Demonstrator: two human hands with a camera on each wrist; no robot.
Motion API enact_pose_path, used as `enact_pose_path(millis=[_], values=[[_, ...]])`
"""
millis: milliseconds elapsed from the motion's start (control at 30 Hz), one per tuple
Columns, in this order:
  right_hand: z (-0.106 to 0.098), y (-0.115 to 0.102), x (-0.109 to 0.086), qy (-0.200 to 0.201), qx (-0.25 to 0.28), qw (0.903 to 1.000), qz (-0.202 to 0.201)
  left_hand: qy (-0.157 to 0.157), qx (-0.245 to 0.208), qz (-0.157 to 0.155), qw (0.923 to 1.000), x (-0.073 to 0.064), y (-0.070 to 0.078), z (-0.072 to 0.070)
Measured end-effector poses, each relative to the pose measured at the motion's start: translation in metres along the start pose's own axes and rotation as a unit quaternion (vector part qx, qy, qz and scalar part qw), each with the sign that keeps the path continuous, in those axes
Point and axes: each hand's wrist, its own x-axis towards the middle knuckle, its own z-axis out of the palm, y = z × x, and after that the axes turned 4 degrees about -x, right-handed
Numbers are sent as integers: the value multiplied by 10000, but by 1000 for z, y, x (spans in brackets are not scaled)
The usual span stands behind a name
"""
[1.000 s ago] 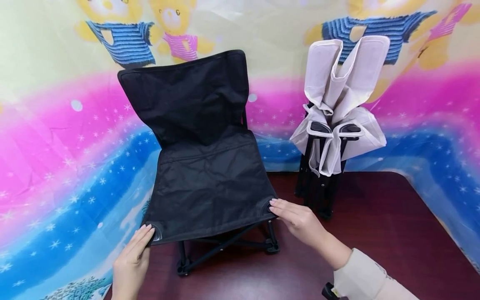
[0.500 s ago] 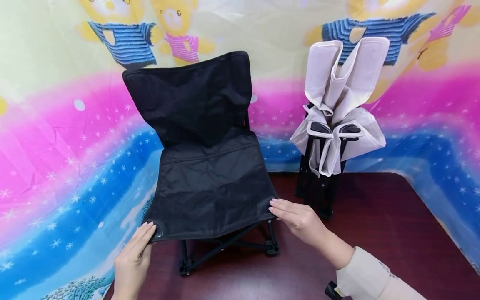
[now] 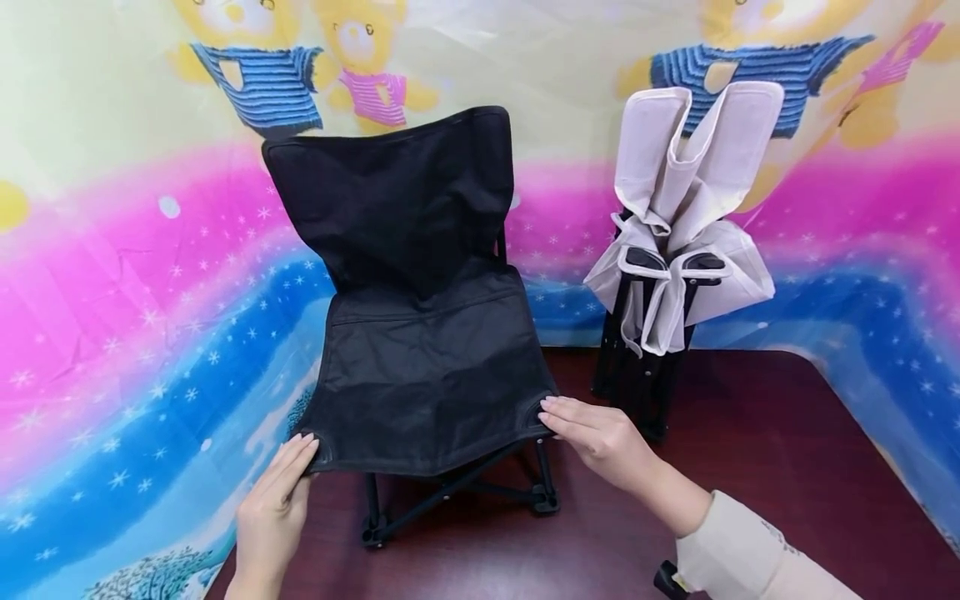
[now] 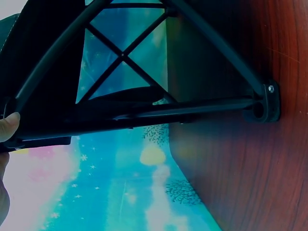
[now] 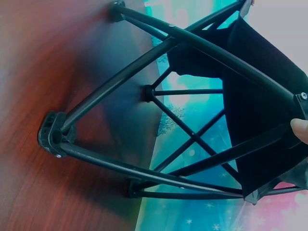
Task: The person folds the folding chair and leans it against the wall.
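"Where does the black folding chair (image 3: 420,325) lie from the grip?"

"On the wooden table (image 3: 765,475), reaching away from the hands. Its long axis runs from the seat's front edge to the raised backrest (image 3: 397,212)."

"And the hands?"

"The left hand (image 3: 272,508) pinches the seat's left front corner, the right hand (image 3: 603,437) its right one, fingers above, thumb beneath. Both are equally on the chair, though the left corner sits nearer the person."

"What's around?"

"A folded white chair (image 3: 693,183) stands upright beyond the right hand, apart from the black one, narrowing that side. A bear-print backdrop (image 3: 555,92) hangs behind both."
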Motion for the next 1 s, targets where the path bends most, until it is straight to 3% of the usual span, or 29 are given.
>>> enact_pose_path(millis=[333,700,1000], values=[[-2,1,3,97,-24,9999,-89,-74,69,-40,9999,9,8,2],[0,1,8,270,-49,9996,-56,181,35,194,9996,17,14,5],[-1,2,14,331,-126,9992,168,619,-232,393,9970,24,19,13]])
